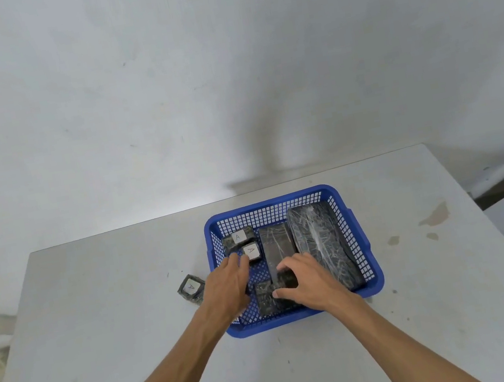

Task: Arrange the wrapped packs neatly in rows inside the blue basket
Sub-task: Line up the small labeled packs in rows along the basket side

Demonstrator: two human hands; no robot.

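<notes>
The blue basket (279, 203) stands on the grey table. Inside lie a large dark wrapped pack (320, 239) along the right wall, a medium pack (276, 240) beside it, and two small packs with white "A" labels, one at the back left (238, 237) and one in front of it (252, 252). My left hand (226, 284) reaches over the left rim, fingers spread, fingertips touching the nearer labelled pack. My right hand (306, 279) grips a small dark pack (288, 280) near the front; another small pack (267, 297) lies beside it. One labelled pack (191, 288) rests outside on the table, left of the basket.
The table (130, 313) has brown stains (435, 215) at the right and smudges at the near left. A plain pale wall rises behind it. The table's right edge drops off near the basket's right side.
</notes>
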